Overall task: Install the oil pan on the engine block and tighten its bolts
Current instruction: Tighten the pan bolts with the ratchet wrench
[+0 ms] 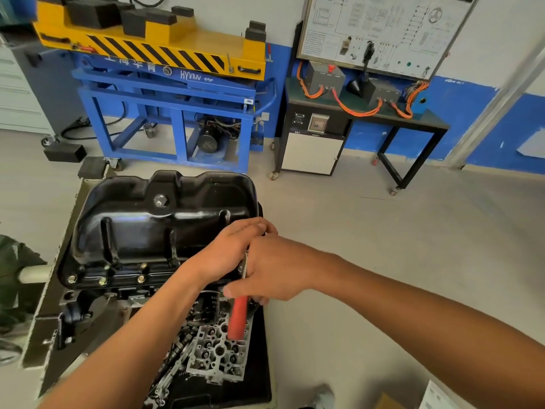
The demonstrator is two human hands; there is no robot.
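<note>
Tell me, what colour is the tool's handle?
Red; the head view shows the handle sticking out below the right hand.

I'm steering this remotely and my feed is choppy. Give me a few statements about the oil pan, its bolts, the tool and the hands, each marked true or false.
1. The black oil pan sits on the engine block. True.
2. Both hands work at the pan's left end. False: the left hand and right hand meet at its right end.
3. The tool's handle is blue. False: the red-handled tool sticks out below the right hand.
4. Bolt heads show in the pan's near flange. True.
5. A cylinder head lies below the hands. True.
</note>
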